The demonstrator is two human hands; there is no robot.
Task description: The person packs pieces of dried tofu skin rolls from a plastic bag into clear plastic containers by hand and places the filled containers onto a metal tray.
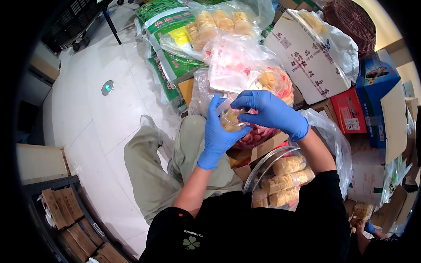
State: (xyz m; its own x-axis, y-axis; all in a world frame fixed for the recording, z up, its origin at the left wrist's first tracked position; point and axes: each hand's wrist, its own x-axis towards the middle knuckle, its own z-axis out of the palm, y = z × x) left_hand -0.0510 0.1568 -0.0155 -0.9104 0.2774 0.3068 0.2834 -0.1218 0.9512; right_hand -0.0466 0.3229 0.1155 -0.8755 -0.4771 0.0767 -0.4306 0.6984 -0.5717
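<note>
My left hand [222, 135], in a blue glove, is wrapped around a small clear plastic cup [230, 123] with something pale yellow in it. My right hand [271, 109], gloved the same way, reaches over the cup from the right. Its fingers are bent together at the cup's mouth, and what they pinch, if anything, is hidden. Below the cup lies a bag of dark pink pieces [255, 136]. Close to my right forearm stands a round clear tub [258, 175] with rolls of thin yellowish discs [287, 180].
Green printed sacks [169, 26] and bags of yellowish rolls [222, 21] are piled ahead. Boxes crowd the right, among them a white box [302, 57] and a blue box [372, 96]. A co-worker's gloved hand [369, 227] shows lower right. A black crate [72, 182] holds cardboard at lower left.
</note>
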